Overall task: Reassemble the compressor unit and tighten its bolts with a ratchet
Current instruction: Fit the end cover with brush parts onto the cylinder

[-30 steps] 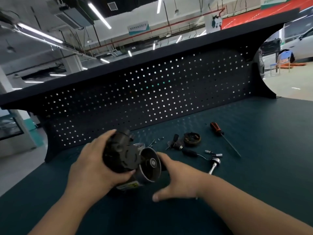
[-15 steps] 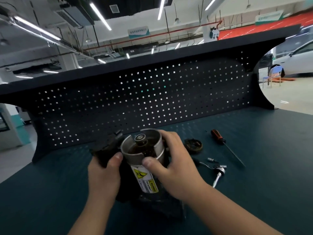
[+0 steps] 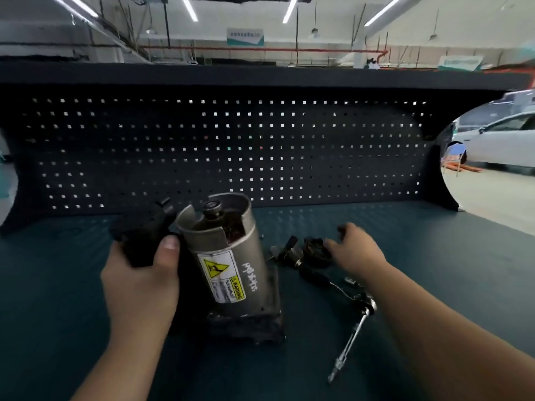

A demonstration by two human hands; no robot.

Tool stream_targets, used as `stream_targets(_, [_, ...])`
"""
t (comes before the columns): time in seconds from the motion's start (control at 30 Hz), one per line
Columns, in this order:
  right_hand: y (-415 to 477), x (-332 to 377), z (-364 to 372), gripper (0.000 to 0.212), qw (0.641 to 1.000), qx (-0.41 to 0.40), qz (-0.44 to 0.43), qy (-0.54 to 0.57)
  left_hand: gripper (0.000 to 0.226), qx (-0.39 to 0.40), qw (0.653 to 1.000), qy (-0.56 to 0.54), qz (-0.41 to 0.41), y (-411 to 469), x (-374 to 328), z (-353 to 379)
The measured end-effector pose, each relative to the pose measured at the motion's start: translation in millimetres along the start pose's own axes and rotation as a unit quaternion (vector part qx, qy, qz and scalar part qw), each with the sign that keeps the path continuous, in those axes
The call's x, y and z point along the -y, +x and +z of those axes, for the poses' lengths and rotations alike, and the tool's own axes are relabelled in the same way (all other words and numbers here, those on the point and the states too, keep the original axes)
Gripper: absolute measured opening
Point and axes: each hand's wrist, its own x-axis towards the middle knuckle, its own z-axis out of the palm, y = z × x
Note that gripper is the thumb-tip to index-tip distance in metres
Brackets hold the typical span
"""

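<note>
Toward the tabletop's front edge, mid-width: compressor upright on its dark base. Left hand gripping black housing beside its top. Right hand over dark ring, fingers bent, blurred; grip impossible to tell. Ratchet lying just right.

The compressor can is dull silver-grey. Its sticker is white with a yellow triangle and a yellow strip; white writing runs beside it. The base is black, and so is the side part. The table is dark blue-green with tiny dots. The board behind is black with rows of little square holes. The ratchet is shiny silver.
</note>
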Motion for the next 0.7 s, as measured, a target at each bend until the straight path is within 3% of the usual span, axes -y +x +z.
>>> stream_targets(0.1, [24,-1,29,0.093,0.991,0.089,-0.022,-0.099,0.028,-0.006,0.999,0.01,0.046,2,8,-2])
stream_targets(0.2, [38,3,47,0.101,0.987,0.143,0.026,-0.072,0.033,-0.006,0.999,0.001,0.053,4,17,-6])
stream_targets(0.3, [33,6,46,0.092,0.992,0.09,0.032,-0.086,0.034,0.01,0.999,-0.016,0.05,6,19,-8])
stream_targets(0.4, [3,16,30,0.085,0.998,-0.043,-0.045,-0.015,0.03,0.016,0.998,-0.042,0.046,6,12,-9])
stream_targets(0.47, [-30,26,18,0.089,0.982,-0.102,-0.139,0.076,0.037,0.02,0.996,-0.065,0.051,5,9,-10])
stream_targets(0.53, [-68,37,8,0.091,0.957,-0.105,-0.221,0.153,0.039,0.023,0.995,-0.08,0.046,2,8,-10])
stream_targets(0.7, [-129,55,2,0.096,0.902,-0.142,-0.317,0.257,0.044,0.017,0.994,-0.093,0.046,-5,11,-18])
